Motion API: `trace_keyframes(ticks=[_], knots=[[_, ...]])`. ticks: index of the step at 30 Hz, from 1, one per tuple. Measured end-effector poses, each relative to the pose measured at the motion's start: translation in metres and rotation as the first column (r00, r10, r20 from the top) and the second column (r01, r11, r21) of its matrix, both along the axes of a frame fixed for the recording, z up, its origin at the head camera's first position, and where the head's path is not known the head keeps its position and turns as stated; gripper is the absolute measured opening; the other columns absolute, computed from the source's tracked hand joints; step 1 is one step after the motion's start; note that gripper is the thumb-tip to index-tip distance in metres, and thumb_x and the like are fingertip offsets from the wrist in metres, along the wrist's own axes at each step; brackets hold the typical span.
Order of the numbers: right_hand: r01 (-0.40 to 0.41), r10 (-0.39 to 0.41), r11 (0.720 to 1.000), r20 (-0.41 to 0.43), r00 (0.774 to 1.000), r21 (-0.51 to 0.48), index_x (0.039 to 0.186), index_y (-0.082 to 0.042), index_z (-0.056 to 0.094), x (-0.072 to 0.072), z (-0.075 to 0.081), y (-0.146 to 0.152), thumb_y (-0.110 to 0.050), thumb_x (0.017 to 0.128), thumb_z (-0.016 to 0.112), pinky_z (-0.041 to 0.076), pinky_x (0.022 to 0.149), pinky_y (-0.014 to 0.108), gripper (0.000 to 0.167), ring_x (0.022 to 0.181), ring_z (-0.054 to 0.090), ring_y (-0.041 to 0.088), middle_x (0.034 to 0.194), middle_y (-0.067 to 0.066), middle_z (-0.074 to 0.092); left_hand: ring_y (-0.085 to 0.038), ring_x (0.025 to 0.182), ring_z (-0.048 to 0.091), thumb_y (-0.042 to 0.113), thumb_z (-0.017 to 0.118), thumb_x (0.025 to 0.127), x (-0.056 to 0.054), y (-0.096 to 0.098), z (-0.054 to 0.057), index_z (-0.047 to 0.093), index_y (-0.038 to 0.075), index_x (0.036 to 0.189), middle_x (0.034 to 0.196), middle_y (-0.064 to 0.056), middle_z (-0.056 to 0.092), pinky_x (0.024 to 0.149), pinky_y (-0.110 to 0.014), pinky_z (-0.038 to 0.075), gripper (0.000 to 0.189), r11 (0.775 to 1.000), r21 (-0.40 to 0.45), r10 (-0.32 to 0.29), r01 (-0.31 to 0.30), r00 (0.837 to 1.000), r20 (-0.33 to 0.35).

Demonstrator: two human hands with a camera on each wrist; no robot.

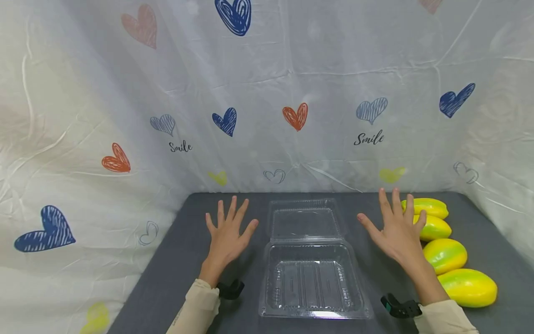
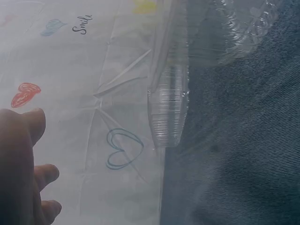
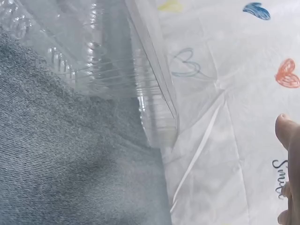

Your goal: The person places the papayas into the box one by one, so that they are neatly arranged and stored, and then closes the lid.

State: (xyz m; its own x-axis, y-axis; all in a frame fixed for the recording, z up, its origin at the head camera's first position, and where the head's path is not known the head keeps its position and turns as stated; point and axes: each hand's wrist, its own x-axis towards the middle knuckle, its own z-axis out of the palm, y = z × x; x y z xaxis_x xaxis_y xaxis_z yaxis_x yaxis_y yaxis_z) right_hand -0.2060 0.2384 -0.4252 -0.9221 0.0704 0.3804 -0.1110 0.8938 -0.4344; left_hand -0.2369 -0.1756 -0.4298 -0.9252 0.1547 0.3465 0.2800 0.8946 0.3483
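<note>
In the head view my left hand (image 1: 227, 239) is held with fingers spread, left of a clear plastic clamshell container (image 1: 273, 278). My right hand (image 1: 397, 232) is spread the same way on the container's right, overlapping part of the yellow fruits in this view. Neither hand holds anything. The container's lid (image 1: 304, 225) is folded back towards the far edge, and its base has a ribbed floor. Papaya-like yellow-green fruits, the nearest one (image 1: 469, 287) largest, line up beyond my right hand. Fingers (image 2: 44, 176) show at the left wrist view's edge, and a fingertip (image 3: 283, 131) in the right wrist view.
A dark grey cloth covers the table (image 1: 167, 278). Behind it and at both sides hangs a white sheet (image 1: 258, 153) printed with hearts and the word Smile. A dark strap with a small device (image 1: 231, 290) sits on my left wrist, and another (image 1: 400, 307) on my right.
</note>
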Motion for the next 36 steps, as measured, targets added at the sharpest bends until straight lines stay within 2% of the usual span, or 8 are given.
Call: trace_keyframes(ticks=[7,12,15,20,23,25,29,36], knots=[[-0.054,0.053,0.996,-0.006,0.999,-0.070,0.165,-0.012,0.011,0.004,-0.010,-0.001,-0.058,0.101,0.051,-0.003,0.107,0.083,0.089,0.153,-0.005,0.056,0.169,0.029,0.004,-0.043,0.159,-0.005,0.060,0.045,0.102,0.004,-0.001,-0.009,0.027,0.030,0.163,0.173,-0.006,0.009,0.114,-0.076,-0.012,0.070,0.999,0.041,-0.032,0.031,0.998,0.044],[-0.150,0.152,0.978,0.004,0.988,-0.147,0.165,-0.012,0.017,0.011,-0.016,-0.004,-0.049,0.102,0.056,0.003,0.106,0.081,0.083,0.151,0.006,0.056,0.168,0.028,0.011,-0.041,0.159,-0.004,0.055,0.050,0.102,0.011,-0.002,-0.013,0.024,0.028,0.164,0.173,-0.005,0.008,0.114,-0.075,-0.012,0.072,0.979,0.135,-0.169,0.151,0.976,0.139],[-0.199,0.203,0.966,0.011,0.979,-0.167,0.163,-0.010,0.023,0.013,-0.022,-0.008,-0.045,0.101,0.060,0.007,0.104,0.080,0.081,0.147,0.015,0.057,0.166,0.029,0.019,-0.039,0.159,-0.001,0.051,0.053,0.103,0.015,-0.003,-0.018,0.015,0.030,0.165,0.173,-0.002,0.009,0.115,-0.074,-0.012,0.076,0.938,0.227,-0.312,0.260,0.922,0.230],[-0.257,0.268,0.950,0.043,0.962,-0.178,0.162,-0.009,0.028,0.018,-0.033,-0.015,-0.042,0.099,0.063,0.013,0.101,0.077,0.079,0.142,0.023,0.058,0.162,0.030,0.029,-0.035,0.160,0.007,0.046,0.063,0.098,0.024,-0.006,-0.030,0.003,0.032,0.166,0.173,0.003,0.007,0.116,-0.074,-0.009,0.091,0.826,0.392,-0.534,0.404,0.782,0.320],[-0.285,0.307,0.938,0.092,0.947,-0.198,0.162,-0.010,0.028,0.023,-0.037,-0.019,-0.042,0.098,0.064,0.015,0.102,0.076,0.080,0.142,0.026,0.056,0.159,0.030,0.034,-0.034,0.159,0.010,0.045,0.070,0.094,0.028,-0.006,-0.037,0.003,0.028,0.166,0.174,0.001,0.005,0.115,-0.077,-0.006,0.100,0.774,0.446,-0.604,0.450,0.737,0.304],[-0.302,0.332,0.929,0.125,0.935,-0.213,0.162,-0.009,0.027,0.025,-0.040,-0.021,-0.043,0.098,0.064,0.017,0.103,0.074,0.081,0.140,0.030,0.053,0.156,0.029,0.041,-0.035,0.159,0.009,0.046,0.074,0.091,0.030,-0.006,-0.041,0.004,0.026,0.166,0.174,-0.004,0.005,0.115,-0.078,-0.005,0.104,0.767,0.453,-0.612,0.455,0.730,0.303],[-0.323,0.367,0.919,0.185,0.912,-0.228,0.160,-0.006,0.031,0.028,-0.045,-0.024,-0.045,0.098,0.065,0.023,0.101,0.070,0.081,0.134,0.041,0.047,0.146,0.023,0.055,-0.037,0.159,0.010,0.043,0.078,0.088,0.033,-0.005,-0.046,0.007,0.024,0.166,0.173,-0.011,0.006,0.115,-0.077,-0.004,0.107,0.787,0.434,-0.592,0.438,0.734,0.334],[-0.332,0.392,0.908,0.240,0.888,-0.257,0.161,-0.005,0.028,0.027,-0.050,-0.027,-0.045,0.099,0.062,0.025,0.102,0.071,0.081,0.133,0.045,0.047,0.141,0.019,0.062,-0.030,0.158,0.018,0.043,0.076,0.089,0.036,-0.004,-0.053,0.019,0.031,0.164,0.172,0.001,0.019,0.117,-0.073,-0.008,0.095,0.799,0.428,-0.576,0.422,0.742,0.344]])
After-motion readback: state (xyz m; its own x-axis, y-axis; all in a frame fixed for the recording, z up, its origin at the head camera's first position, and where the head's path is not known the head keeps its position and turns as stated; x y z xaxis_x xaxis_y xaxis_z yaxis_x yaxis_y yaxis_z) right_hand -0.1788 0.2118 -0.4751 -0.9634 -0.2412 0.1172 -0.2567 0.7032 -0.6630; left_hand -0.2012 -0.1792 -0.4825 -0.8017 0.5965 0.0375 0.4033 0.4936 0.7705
